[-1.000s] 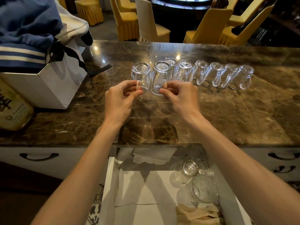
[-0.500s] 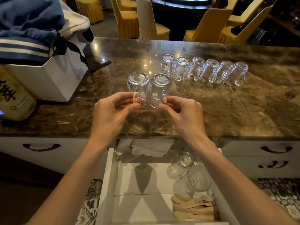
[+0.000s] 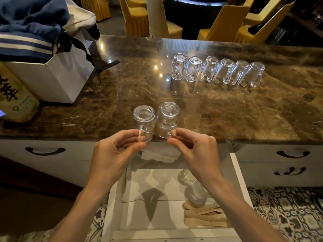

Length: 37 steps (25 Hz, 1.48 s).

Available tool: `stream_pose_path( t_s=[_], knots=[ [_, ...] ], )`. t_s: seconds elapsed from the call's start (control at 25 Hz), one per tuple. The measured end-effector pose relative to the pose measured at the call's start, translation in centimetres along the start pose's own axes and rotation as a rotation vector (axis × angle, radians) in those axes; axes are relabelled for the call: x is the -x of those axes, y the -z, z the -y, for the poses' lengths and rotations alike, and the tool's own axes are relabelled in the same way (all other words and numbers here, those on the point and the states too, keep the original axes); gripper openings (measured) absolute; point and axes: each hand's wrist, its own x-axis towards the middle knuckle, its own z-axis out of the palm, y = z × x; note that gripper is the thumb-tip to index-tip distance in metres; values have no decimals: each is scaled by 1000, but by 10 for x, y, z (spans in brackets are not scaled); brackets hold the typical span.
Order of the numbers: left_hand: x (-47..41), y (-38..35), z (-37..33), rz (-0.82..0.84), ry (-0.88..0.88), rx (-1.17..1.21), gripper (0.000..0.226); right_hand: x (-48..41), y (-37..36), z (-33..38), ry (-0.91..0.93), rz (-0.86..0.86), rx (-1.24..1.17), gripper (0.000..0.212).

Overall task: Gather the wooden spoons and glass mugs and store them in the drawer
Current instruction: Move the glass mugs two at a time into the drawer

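Mugs hang upside down at the counter's (image 3: 227, 117) front edge; your left hand (image 3: 111, 154) pinches the left mug (image 3: 144, 119) by its handle, your right hand (image 3: 195, 151) the right mug (image 3: 168, 117). Six more mugs (image 3: 216, 70) line the counter farther back; the open drawer (image 3: 237, 172) below holds wooden spoons (image 3: 204, 215) and glassware.

two clear glass mugs (image 3: 155, 120), upside down and side by side, hang by their handles at the counter's near edge, six more (image 3: 217, 70) stand inverted in a row farther back, and others (image 3: 194, 187) lie with pale wooden spoons (image 3: 204, 216) in the open drawer (image 3: 240, 173).
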Motion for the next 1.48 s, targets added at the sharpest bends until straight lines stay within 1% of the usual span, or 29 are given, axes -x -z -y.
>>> stream_pose_path(
  t_s=[0.16, 0.28, 0.36, 0.44, 0.6, 0.8, 0.92, 1.04, 1.28, 1.36, 1.48],
  knots=[
    [22, -2, 7, 3, 84, 52, 33, 25, -1, -3, -28, 38, 7, 20],
    [42, -3, 14, 36, 163, 95, 34, 47, -3, -10, -51, 77, -5, 23],
    [53, -4, 20, 60, 233, 140, 35, 61, -6, -17, -76, 129, 5, 17],
    [59, -6, 27, 81, 296, 155, 36, 70, -12, -26, -137, 173, 2, 11],
    [61, -14, 49, 114, 431, 186, 36, 79, -24, -47, -238, 238, 3, 9],
    [62, -25, 76, 144, 519, 100, 29, 82, -39, -68, -382, 331, 22, 10],
    [64, -33, 89, 126, 539, 51, 28, 79, -48, -77, -445, 389, 49, 17],
    [64, -40, 101, 90, 560, -45, 26, 73, -60, -87, -516, 386, 34, 11],
    [70, -53, 119, -10, 561, -181, 21, 61, -88, -102, -572, 406, 51, 12],
    [67, -53, 124, -36, 567, -168, 22, 59, -96, -105, -595, 390, 40, 10],
    [57, -56, 129, -100, 606, -63, 22, 61, -105, -109, -619, 359, -5, 17]
  ],
)
